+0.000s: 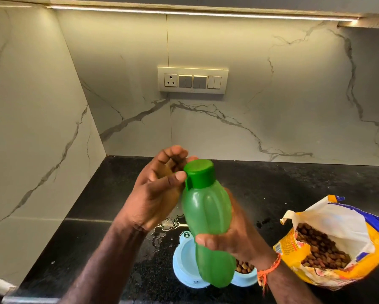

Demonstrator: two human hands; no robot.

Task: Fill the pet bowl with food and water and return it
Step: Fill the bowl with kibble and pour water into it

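Note:
A green plastic bottle (pixel 208 220) with a dark green cap (pixel 200 173) is held upright above the counter. My right hand (pixel 232 240) grips the bottle's lower body. My left hand (pixel 157 189) is beside the cap, thumb touching the cap's tab, fingers loosely curled. Below the bottle sits a light blue double pet bowl (pixel 184 260). Its right compartment holds brown kibble (pixel 244 267); the left compartment looks empty, partly hidden by the bottle.
An open yellow pet food bag (pixel 337 244) full of brown kibble lies on the black counter (pixel 272 194) at the right. Spilled water (pixel 166 227) glistens beside the bowl. Marble walls close the corner at left and back, with a switch panel (pixel 193 80).

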